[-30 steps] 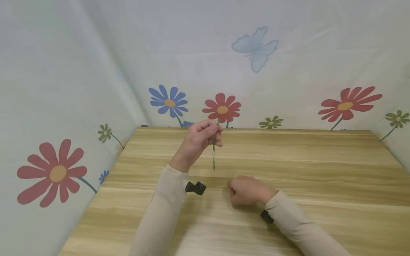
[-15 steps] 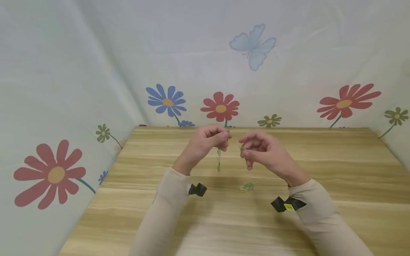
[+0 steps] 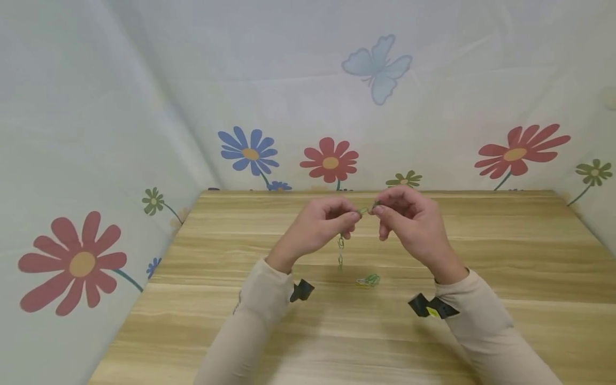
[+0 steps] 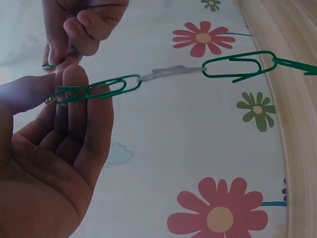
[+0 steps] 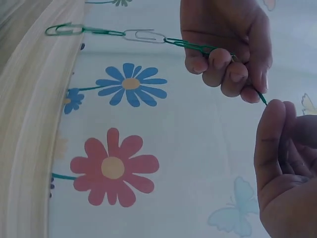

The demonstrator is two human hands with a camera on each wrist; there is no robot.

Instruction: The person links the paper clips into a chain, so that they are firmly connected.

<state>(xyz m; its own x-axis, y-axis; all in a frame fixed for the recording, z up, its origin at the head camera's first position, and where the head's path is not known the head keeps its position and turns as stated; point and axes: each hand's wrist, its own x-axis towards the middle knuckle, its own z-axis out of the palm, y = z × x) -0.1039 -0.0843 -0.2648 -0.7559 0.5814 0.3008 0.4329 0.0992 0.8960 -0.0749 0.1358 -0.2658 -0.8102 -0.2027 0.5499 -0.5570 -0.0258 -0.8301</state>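
In the head view my left hand (image 3: 317, 227) pinches the top of a paper clip chain (image 3: 340, 243), which hangs below the fingers over the table. The left wrist view shows its green paper clips (image 4: 237, 65) linked with a silver one (image 4: 168, 72). A green clip end (image 3: 363, 211) sticks out from the left fingertips toward my right hand (image 3: 417, 227). The right thumb and finger pinch a green paper clip (image 4: 48, 66), mostly hidden by them. Both sets of fingertips are close together, and the right wrist view has green wire (image 5: 263, 97) spanning between them.
A small pile of loose paper clips (image 3: 370, 280), green, yellow and white, lies on the wooden table (image 3: 481, 256) below the hands. Behind the table's far edge stands a pale backdrop (image 3: 289, 80) with printed flowers and a butterfly. Black cameras (image 3: 433, 307) sit on the wrists.
My right hand has risen from the table, uncovering the pile of clips, and has come up beside the left with a clip. The left hand has shifted right and slightly down with the chain.
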